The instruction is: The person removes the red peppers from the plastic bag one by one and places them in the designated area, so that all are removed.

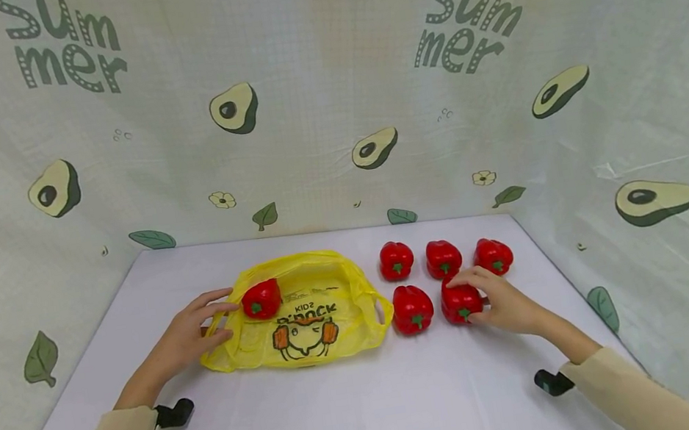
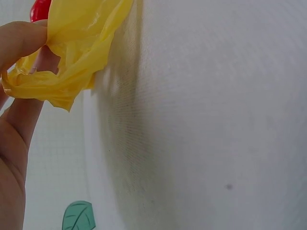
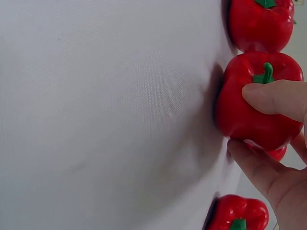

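Observation:
A yellow plastic bag (image 1: 353,340) with a printed cartoon face lies flat, with one red bell pepper (image 1: 261,300) at its left end. My left hand (image 1: 184,337) holds the bag's left edge; in the left wrist view the thumb presses the yellow plastic (image 2: 79,28) and fingers pass through its handle loop. To the right of the bag, my right hand (image 1: 506,301) grips another red bell pepper (image 1: 460,300). The right wrist view has the thumb on that pepper (image 3: 254,112) near its green stem and fingers beneath it. Whether it touches the table cannot be told.
Beside the held pepper stands a red pepper (image 1: 412,309), close to the bag's right handle. Behind are three more: a left one (image 1: 396,261), a middle one (image 1: 443,258) and a right one (image 1: 493,255). A patterned cloth (image 1: 315,197) hangs behind the white table (image 1: 349,422).

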`<state>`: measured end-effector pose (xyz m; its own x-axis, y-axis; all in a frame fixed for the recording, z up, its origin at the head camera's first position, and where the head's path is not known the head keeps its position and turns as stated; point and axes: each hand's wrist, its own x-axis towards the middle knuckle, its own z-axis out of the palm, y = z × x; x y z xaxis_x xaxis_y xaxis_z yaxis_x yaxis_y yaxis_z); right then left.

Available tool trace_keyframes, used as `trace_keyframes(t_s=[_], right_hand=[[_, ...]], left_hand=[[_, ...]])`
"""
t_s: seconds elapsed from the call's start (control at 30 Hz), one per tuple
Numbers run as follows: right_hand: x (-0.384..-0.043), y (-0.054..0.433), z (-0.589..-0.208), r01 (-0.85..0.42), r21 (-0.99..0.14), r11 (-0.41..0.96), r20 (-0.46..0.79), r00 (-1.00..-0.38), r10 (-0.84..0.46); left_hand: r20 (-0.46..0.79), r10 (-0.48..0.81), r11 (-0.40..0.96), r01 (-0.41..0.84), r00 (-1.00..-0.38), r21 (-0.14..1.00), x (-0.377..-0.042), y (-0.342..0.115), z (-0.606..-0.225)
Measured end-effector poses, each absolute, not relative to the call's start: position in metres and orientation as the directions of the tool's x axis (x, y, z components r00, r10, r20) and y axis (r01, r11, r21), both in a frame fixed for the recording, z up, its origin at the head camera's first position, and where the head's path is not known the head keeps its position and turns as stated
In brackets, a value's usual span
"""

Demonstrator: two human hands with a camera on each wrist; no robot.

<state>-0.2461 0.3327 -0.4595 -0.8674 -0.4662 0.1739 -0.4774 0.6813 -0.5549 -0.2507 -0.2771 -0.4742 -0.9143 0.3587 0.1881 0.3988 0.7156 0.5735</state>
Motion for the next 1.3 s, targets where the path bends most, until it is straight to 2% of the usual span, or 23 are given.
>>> trace_keyframes(t_s=[0.57,0.87,1.1,1.3], right_hand=[[-0.246,0.334,-0.458,-0.501,-0.57,0.651,0.16,-0.845,-0.51],[-0.24,0.335,-0.441,-0.475,-0.564,0.675,0.134,-0.86,-0.493],[-0.238,0.324,-0.42,-0.524,-0.488,0.698,0.228,-0.849,-0.477],[-0.243,0.289,-0.394,-0.558,-0.472,0.683,0.31,-0.83,-0.463]], left_hand=[[0.189,0.347,0.715,0.39,-0.919,0.58,-0.249,-0.279,-0.476],[0.191,0.348,0.714,0.391,-0.918,0.581,-0.247,-0.28,-0.476],[0.194,0.356,0.711,0.4,-0.914,0.579,-0.245,-0.279,-0.475],[0.197,0.355,0.703,0.4,-0.914,0.588,-0.246,-0.279,-0.475]])
